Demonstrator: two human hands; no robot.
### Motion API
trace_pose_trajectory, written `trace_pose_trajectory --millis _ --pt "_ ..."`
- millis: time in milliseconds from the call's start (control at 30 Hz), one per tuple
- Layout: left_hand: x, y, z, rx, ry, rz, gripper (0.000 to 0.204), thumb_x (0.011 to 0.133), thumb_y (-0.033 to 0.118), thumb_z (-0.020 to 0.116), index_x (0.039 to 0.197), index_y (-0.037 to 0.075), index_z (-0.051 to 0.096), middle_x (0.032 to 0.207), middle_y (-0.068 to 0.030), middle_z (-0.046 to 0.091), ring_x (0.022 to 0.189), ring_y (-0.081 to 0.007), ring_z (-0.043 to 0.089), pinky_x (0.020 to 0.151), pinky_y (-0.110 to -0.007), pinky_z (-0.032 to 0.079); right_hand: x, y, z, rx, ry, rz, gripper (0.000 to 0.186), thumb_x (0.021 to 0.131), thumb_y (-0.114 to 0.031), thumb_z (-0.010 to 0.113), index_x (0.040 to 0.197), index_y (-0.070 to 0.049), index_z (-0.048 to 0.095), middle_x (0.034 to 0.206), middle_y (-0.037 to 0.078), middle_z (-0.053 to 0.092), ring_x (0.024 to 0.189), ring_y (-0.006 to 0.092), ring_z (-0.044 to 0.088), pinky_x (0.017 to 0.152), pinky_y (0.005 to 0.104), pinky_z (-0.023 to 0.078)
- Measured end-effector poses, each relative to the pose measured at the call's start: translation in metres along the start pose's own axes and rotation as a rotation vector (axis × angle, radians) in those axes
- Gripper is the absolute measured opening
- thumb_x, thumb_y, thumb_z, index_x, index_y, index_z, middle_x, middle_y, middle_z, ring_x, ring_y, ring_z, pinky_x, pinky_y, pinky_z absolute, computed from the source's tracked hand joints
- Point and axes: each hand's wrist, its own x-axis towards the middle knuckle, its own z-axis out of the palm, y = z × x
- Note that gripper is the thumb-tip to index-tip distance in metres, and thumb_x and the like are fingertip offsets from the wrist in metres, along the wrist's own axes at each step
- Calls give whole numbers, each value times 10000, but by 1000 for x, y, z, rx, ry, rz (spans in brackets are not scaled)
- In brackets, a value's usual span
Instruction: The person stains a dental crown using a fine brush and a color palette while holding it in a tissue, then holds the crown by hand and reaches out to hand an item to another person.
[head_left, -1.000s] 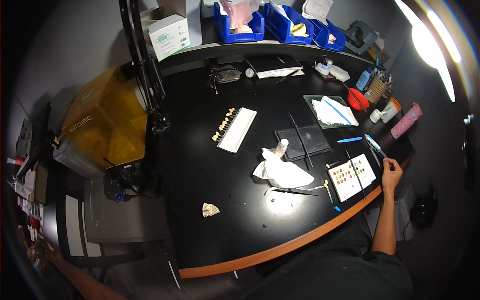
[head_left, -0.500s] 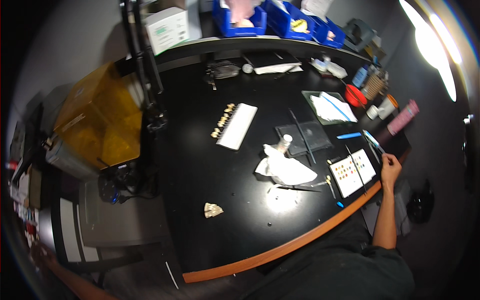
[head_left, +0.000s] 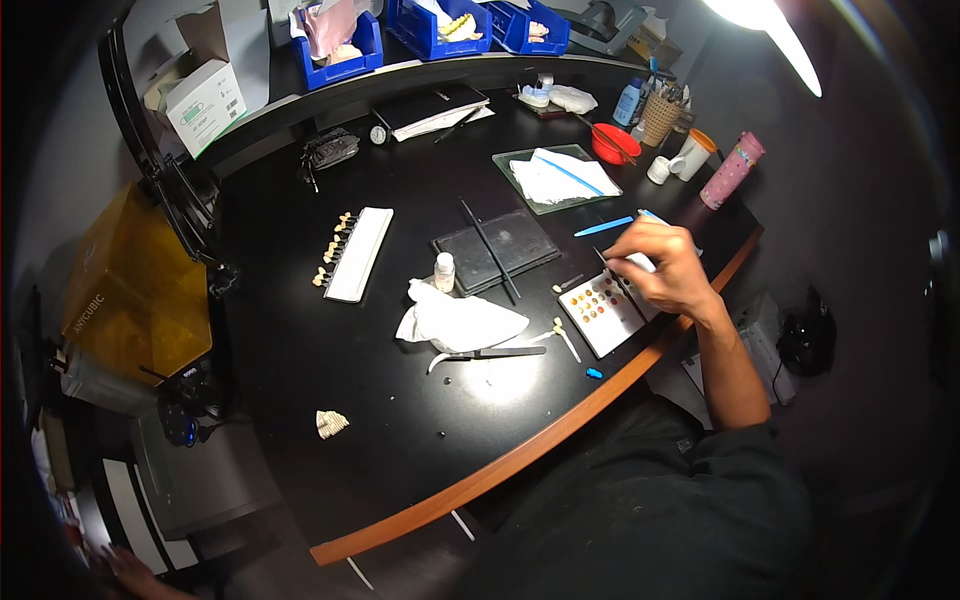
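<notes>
My right hand [head_left: 660, 265] is over the white palette [head_left: 607, 335] with its rows of small coloured dots. Its fingers are pinched on a thin dark stick like a fine brush [head_left: 598, 253]; the rest of the stick is mostly hidden by the hand. A blue pen-like tool [head_left: 604, 227] lies just beyond the fingers. Left of the palette are a small peg with a pale tip [head_left: 567, 286] and a white stick with a yellowish tip [head_left: 565, 338]. Far off at the lower left, dim and blurry, my left hand [head_left: 125, 572] is off the table with fingers stretched out.
Mid-table are a crumpled white cloth [head_left: 460, 318], a small bottle [head_left: 444, 272], tweezers [head_left: 495, 352] and a dark slab [head_left: 495, 250]. Tooth-like pieces on pegs line a white block [head_left: 360, 255]. A red bowl [head_left: 614, 145] and pink bottle [head_left: 732, 170] stand at the back right.
My right hand has moved from the tools at the table's right edge to over the palette, onto the thin dark stick. My view has shifted right, and my left hand shows lower.
</notes>
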Motion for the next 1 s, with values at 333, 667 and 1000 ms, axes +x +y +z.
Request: trace_pose_trajectory --millis 333,667,1000 --pt "-269 76 120 68 -265 -273 462 1004 166 542 1411 -20 430 1434 -137 513 1311 -188 491 1058 -290 349 47 30 44 153 -589 -205 195 774 -46 758 969 -53 770 860 95 701 866 282 630 782 368 528" --pt "-356 165 197 -100 -280 0 262 975 96 530 1198 -37 554 1111 -96 595 940 -154 555 819 -272 427 53 25 36 129 -437 -345 94 764 -23 733 850 -29 695 829 99 646 842 295 615 752 386 517" --pt "-505 247 384 -95 -1076 65 271 781 80 795 1010 -39 713 884 -130 713 792 -228 668 647 -308 478 -10 -110 13 710 39 -365 239 695 30 774 911 -24 688 787 57 677 717 217 647 646 324 512"
